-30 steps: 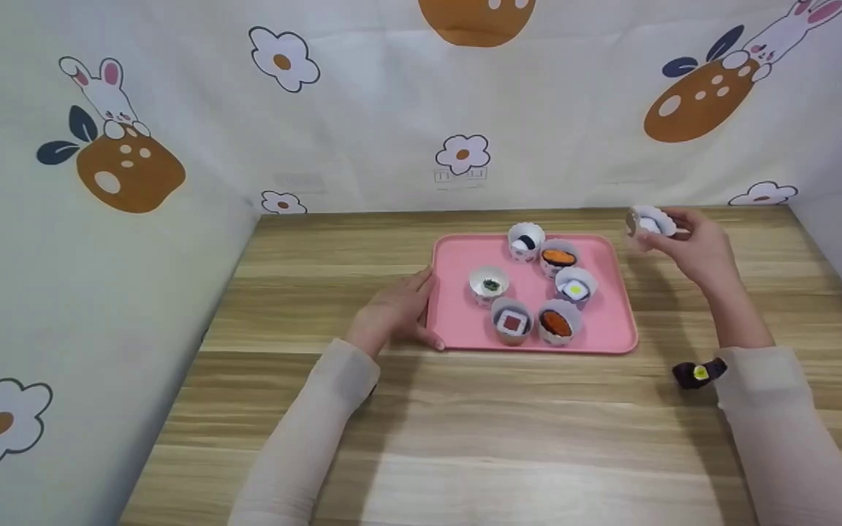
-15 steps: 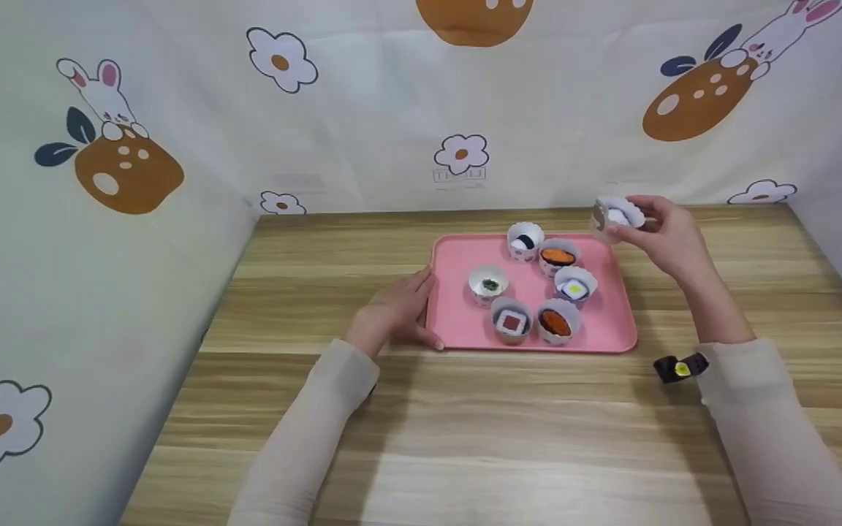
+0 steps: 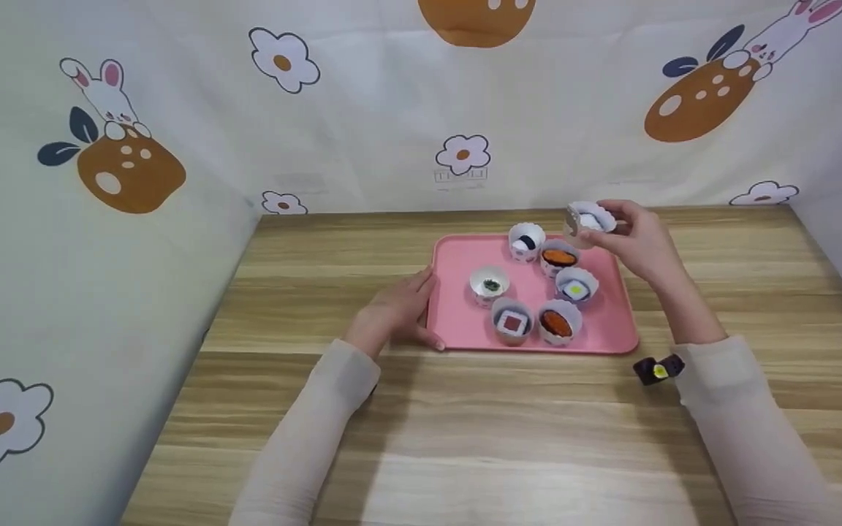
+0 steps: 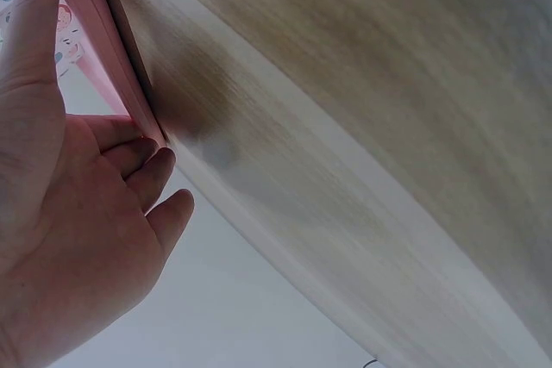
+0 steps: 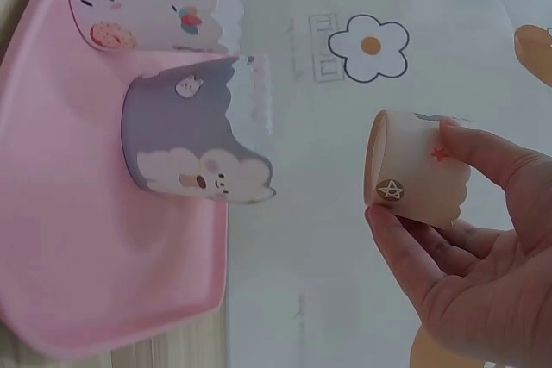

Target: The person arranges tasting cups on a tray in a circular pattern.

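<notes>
My right hand point(image 3: 644, 237) pinches a scalloped paper baking cup point(image 3: 580, 228) with something white inside, raised over the back right corner of the pink tray point(image 3: 457, 252). In the right wrist view the cup point(image 5: 414, 165) is between thumb and fingertips, a star print on its side. On the tray stand several more paper cups, each holding a small toy sushi piece, among them an orange-topped one point(image 3: 558, 257) and one with a red-centred square roll point(image 3: 513, 323). At the tray's left edge rests my left hand point(image 3: 395, 310), thumb by the near corner; its fingertips point(image 4: 159, 159) touch the rim.
The tray lies on a wood-grain table point(image 3: 509, 431). Printed cloth walls point(image 3: 362, 131) with rabbits and flowers stand behind the table and at the left. A dark band with a yellow flower point(image 3: 659, 370) shows beside the right cuff.
My right hand has carried the paper cup leftward, from beyond the tray's right side to over its back right corner. The left hand and the cups on the tray have stayed in place.
</notes>
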The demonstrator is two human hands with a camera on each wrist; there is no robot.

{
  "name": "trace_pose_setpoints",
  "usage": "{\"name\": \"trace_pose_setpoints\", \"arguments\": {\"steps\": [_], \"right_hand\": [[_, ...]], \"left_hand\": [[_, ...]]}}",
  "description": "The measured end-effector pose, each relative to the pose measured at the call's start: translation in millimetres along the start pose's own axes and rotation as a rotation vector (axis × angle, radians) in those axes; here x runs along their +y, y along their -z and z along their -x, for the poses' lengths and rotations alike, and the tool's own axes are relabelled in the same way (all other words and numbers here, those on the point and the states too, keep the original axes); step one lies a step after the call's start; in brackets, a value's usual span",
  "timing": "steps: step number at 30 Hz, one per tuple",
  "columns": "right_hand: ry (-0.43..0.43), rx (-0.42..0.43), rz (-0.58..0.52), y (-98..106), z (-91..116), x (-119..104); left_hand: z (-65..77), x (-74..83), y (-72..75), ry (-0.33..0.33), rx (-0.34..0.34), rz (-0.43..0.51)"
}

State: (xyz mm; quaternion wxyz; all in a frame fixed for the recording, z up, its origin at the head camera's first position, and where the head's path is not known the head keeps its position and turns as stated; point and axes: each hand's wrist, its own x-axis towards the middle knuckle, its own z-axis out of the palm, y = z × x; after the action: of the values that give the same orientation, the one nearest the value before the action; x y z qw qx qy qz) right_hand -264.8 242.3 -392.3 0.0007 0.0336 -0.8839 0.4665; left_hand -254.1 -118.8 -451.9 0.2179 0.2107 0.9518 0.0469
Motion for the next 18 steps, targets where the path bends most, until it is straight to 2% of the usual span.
{"name": "trace_pose_setpoints", "arguments": {"steps": [18], "right_hand": [[0.075, -0.057, -0.028, -41, -10, -7]], "left_hand": [[1.3, 0.5, 1.3, -0.022, 0.003, -0.039]]}}
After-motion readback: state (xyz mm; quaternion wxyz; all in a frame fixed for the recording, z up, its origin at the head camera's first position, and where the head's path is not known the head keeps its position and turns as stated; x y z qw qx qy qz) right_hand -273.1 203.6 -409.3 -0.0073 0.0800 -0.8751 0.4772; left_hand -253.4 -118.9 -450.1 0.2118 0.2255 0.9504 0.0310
